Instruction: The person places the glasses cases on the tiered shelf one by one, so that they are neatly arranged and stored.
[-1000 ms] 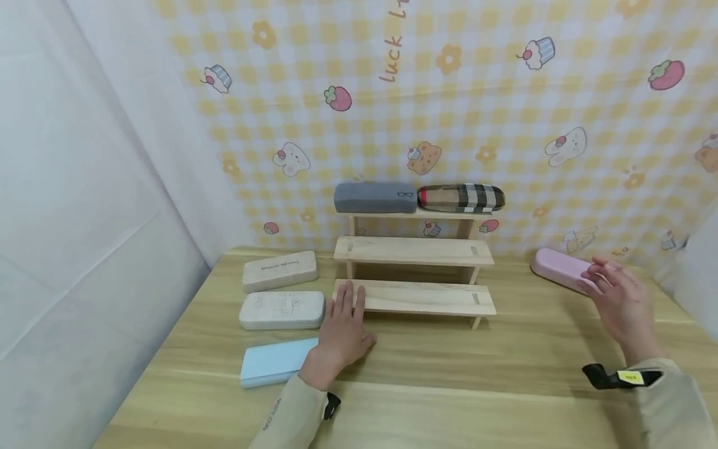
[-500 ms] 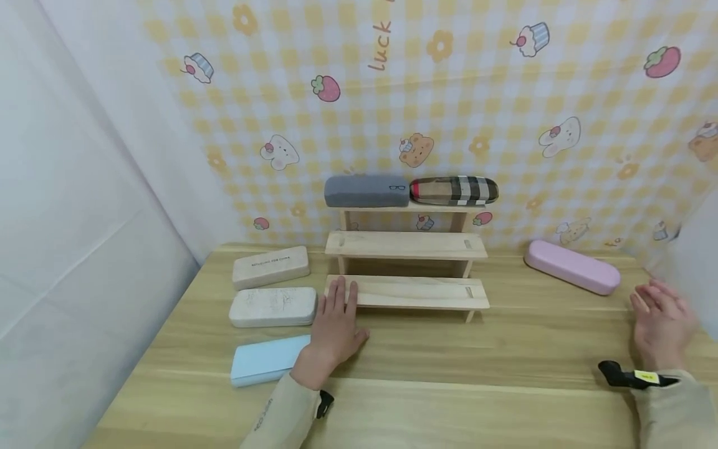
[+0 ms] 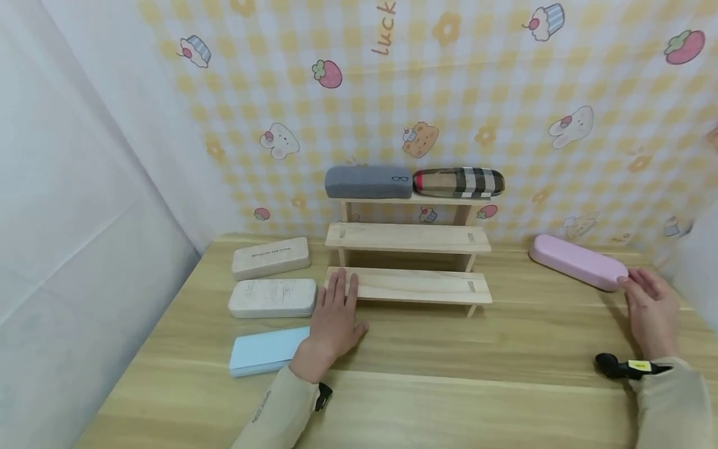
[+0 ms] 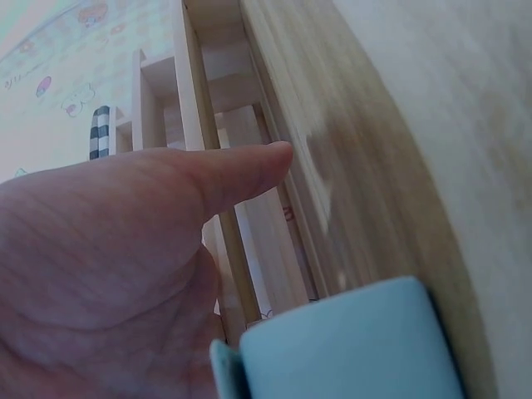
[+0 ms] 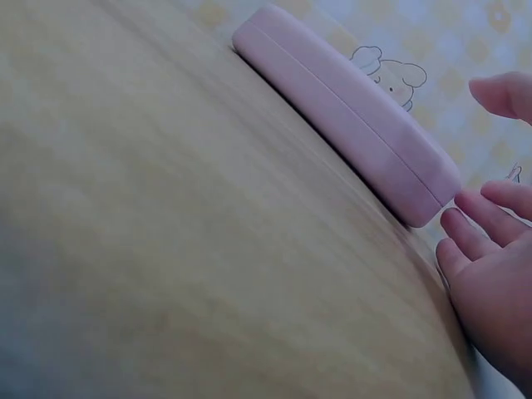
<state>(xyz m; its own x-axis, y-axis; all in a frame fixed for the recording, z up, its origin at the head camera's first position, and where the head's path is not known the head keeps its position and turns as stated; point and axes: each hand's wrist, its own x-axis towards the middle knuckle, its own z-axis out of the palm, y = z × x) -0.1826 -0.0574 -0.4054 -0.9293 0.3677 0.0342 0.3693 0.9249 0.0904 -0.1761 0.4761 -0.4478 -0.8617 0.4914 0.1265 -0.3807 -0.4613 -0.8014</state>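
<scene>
My left hand lies with straight fingers on the left end of the lowest tier of a wooden step shelf. In the left wrist view its thumb points out beside the shelf, above a light blue glasses case. At the right, my right hand is at the near end of a pink glasses case. The right wrist view shows its fingertips right at the end of the pink case, with the thumb held apart. A grey glasses case and a plaid case sit side by side on the top tier.
Left of the shelf, a beige case and a white case lie on the wooden table, the light blue one nearest. A yellow checked cloth hangs close behind the shelf, and white cloth hangs at the left.
My right hand swung right, away from over the pink case, then came back left to its near end. My left hand stays on the shelf. The head view has shifted slightly.
</scene>
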